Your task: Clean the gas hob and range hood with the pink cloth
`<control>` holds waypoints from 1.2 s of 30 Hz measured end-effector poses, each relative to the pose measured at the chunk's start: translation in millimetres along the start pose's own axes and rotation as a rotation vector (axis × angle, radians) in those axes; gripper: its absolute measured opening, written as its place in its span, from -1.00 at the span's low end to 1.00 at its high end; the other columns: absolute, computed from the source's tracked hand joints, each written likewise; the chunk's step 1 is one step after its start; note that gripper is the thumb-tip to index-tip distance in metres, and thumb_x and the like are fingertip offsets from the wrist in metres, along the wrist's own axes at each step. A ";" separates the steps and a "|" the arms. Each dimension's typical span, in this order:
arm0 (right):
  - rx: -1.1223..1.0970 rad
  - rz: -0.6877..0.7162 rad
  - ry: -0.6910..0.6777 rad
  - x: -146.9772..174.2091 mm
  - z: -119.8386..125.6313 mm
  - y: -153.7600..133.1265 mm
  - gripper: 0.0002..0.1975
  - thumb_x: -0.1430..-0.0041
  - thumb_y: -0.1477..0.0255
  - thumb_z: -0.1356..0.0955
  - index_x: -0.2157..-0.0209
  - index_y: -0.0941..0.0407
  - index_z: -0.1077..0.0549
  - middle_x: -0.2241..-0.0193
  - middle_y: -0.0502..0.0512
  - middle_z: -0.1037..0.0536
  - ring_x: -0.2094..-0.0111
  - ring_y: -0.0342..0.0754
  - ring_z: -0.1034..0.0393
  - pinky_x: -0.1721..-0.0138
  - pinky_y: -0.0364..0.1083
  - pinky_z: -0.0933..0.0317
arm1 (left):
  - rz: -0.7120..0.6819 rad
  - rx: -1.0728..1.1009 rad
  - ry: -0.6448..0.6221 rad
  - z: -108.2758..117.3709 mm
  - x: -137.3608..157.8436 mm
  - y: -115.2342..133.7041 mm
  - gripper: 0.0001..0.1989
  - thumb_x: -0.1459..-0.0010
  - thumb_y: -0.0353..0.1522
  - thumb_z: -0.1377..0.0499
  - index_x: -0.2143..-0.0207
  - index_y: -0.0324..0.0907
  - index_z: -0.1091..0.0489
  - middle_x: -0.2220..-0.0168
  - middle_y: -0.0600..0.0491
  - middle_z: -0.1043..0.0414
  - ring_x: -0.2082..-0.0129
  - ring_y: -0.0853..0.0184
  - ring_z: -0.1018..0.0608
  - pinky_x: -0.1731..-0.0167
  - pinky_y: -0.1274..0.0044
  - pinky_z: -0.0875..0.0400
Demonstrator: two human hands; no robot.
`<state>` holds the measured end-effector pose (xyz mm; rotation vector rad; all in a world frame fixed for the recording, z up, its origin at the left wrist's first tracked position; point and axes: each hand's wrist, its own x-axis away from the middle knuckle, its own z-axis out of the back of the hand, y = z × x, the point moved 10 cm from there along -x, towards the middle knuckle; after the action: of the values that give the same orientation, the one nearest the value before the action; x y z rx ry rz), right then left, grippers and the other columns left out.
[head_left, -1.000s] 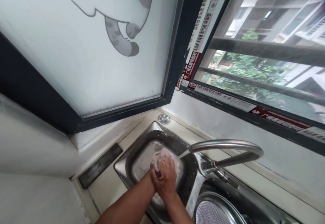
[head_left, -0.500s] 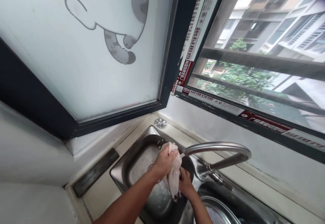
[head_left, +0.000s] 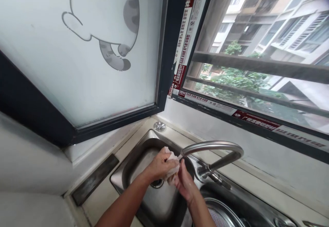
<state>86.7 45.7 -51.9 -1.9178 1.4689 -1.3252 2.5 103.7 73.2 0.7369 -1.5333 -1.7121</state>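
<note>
A bunched, wet-looking white cloth (head_left: 172, 157) is held over the left basin of the steel sink (head_left: 147, 204), by the mouth of the curved faucet (head_left: 216, 145). My left hand (head_left: 159, 167) is closed around its upper left part, thumb across the top. On the other side my right hand (head_left: 185, 183) presses against the lower right of the cloth, fingers curved up along it with the palm partly showing. Some of its fingertips are hidden behind the bundle. Below the hands, the drain (head_left: 157, 183) shows in the basin floor.
In the right basin sits a round metal strainer (head_left: 223, 213). A round metal drain piece (head_left: 159, 126) lies on the counter behind the sink. The dark-framed frosted window pane (head_left: 84, 66) swings in at the left, above a dark strip (head_left: 95, 179) on the counter.
The cloth, hanging long between my hands before, is now gathered into a compact bundle. My right hand has moved up and turned its palm towards it. The view has shifted slightly.
</note>
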 end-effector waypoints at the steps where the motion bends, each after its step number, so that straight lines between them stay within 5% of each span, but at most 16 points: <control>1: 0.019 -0.040 -0.004 -2.0 -1.7 8.4 -0.30 -0.04 -0.31 -0.27 0.22 0.04 -0.50 0.56 0.00 -0.51 0.61 -0.09 -0.32 0.59 -0.13 -0.14 | -0.028 -0.020 -0.007 1.1 0.3 5.6 -0.70 -0.10 -0.18 -0.20 0.53 -0.23 -0.41 0.22 0.02 -0.23 0.13 0.27 -0.37 0.01 0.46 -0.31; 3: 0.101 -0.016 0.003 -4.6 0.0 6.4 -0.29 -0.01 -0.30 -0.30 0.23 0.06 -0.53 0.55 0.02 -0.53 0.58 -0.07 -0.35 0.59 -0.13 -0.15 | -0.080 -0.062 -0.020 1.9 1.4 14.1 -0.75 -0.10 -0.23 -0.20 0.52 -0.22 -0.42 0.16 0.00 -0.23 0.08 0.26 -0.37 -0.06 0.45 -0.29; 6: 0.301 0.203 0.073 -4.7 9.3 -37.9 -0.45 0.01 -0.12 -0.45 0.27 0.09 -0.55 0.40 0.08 -0.62 0.37 0.03 -0.48 0.35 -0.05 -0.33 | -0.113 -0.137 0.017 9.0 2.3 14.4 -0.81 -0.10 -0.27 -0.20 0.45 -0.21 -0.46 0.12 -0.01 -0.23 0.04 0.25 -0.36 -0.13 0.45 -0.26; 8: 0.355 0.337 0.113 -2.6 9.8 -71.9 -0.54 -0.02 -0.03 -0.46 0.28 0.08 -0.56 0.31 0.10 -0.64 0.23 0.09 -0.49 0.18 0.00 -0.37 | -0.071 -0.182 0.054 16.8 1.6 2.5 -0.83 -0.07 -0.28 -0.21 0.34 -0.21 -0.49 0.11 0.00 -0.22 0.07 0.26 -0.36 -0.12 0.44 -0.28; 11: 0.287 0.354 0.109 -5.0 -1.1 -94.4 -0.63 -0.02 0.03 -0.47 0.32 0.04 -0.56 0.32 0.11 -0.64 0.15 0.13 -0.50 0.13 0.03 -0.39 | 0.026 -0.206 0.027 21.6 -1.3 -25.0 -0.69 -0.01 -0.33 -0.22 0.15 -0.20 -0.48 0.08 0.02 -0.20 0.09 0.27 -0.36 -0.07 0.44 -0.33; 17: 0.085 0.191 0.029 -18.5 -21.9 -80.1 -0.55 0.06 -0.05 -0.46 0.41 0.07 -0.52 0.51 0.08 -0.59 0.25 0.16 -0.54 0.25 0.05 -0.45 | 0.089 -0.211 -0.003 26.9 -7.1 -59.3 -0.47 0.17 -0.46 -0.25 0.04 -0.18 -0.44 0.06 0.01 -0.24 0.00 0.19 -0.32 -0.14 0.38 -0.26; 22: 0.058 0.172 0.004 -26.7 -19.6 -72.2 -0.67 0.18 0.15 -0.56 0.48 0.07 -0.50 0.56 0.02 -0.56 0.38 0.05 -0.53 0.34 -0.04 -0.43 | 0.148 0.108 0.040 22.5 -8.4 -69.0 -0.49 0.17 -0.42 -0.30 0.06 -0.20 -0.47 0.17 0.04 -0.34 0.14 0.26 -0.41 0.04 0.44 -0.34; 27: -0.075 0.226 0.008 -18.9 -15.0 -79.5 -0.62 0.10 0.09 -0.50 0.32 0.06 -0.56 0.43 0.05 -0.63 0.27 0.09 -0.55 0.20 0.04 -0.45 | 0.281 0.518 0.109 9.8 -7.0 -82.1 -0.45 0.02 -0.28 -0.28 -0.07 -0.16 -0.39 0.17 0.02 -0.42 0.32 0.39 -0.45 0.30 0.53 -0.34; 31: -0.111 0.235 0.047 -2.8 -2.1 -88.5 -0.62 0.14 0.25 -0.54 0.22 0.05 -0.57 0.35 0.04 -0.66 0.19 0.11 -0.56 0.06 0.10 -0.42 | 0.234 0.409 0.138 7.3 -14.2 -72.2 -0.56 0.00 -0.35 -0.26 0.01 -0.19 -0.49 0.21 0.02 -0.49 0.30 0.39 -0.47 0.30 0.58 -0.34; 36: -0.358 0.406 0.229 29.7 39.3 -112.1 -0.66 -0.03 0.12 -0.45 0.20 0.01 -0.56 0.26 0.01 -0.66 0.18 0.04 -0.55 0.08 0.08 -0.42 | 0.090 0.223 0.024 -16.9 -30.5 -43.2 -0.64 -0.09 -0.38 -0.18 0.05 -0.21 -0.56 0.25 0.05 -0.53 0.30 0.39 -0.48 0.24 0.57 -0.36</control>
<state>180.0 52.4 27.2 -1.5677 2.1964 -1.1781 28.1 120.4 26.8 0.7843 -1.7324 -1.4782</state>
